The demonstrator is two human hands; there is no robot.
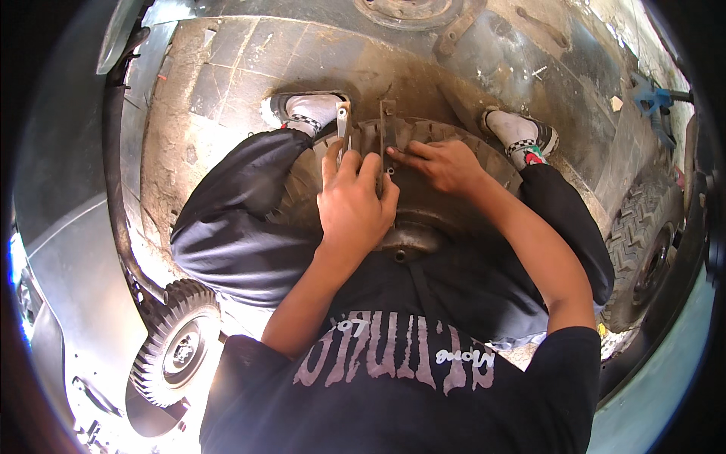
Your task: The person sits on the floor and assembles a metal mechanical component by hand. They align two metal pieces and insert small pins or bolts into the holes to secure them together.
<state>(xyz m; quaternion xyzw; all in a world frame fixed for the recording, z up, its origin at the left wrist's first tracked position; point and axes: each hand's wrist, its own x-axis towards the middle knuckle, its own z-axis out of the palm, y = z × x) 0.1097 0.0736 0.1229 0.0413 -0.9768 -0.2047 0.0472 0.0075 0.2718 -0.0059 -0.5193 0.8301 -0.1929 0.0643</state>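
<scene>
Left hand (354, 204) just below twelve o'clock, fingers curled round lower end of pale metal bar (342, 125), grasping it. Dark flat bar (388, 125) stands alongside at twelve, over tyre (499, 168) between person's legs. Right hand (448, 168) at one o'clock, index fingertip against dark flat bar; whether remaining fingers grip, cannot tell. Treaded wheel (181, 352) at eight, second wheel (646, 253) at three, blue tool (650, 97) up at two.
</scene>
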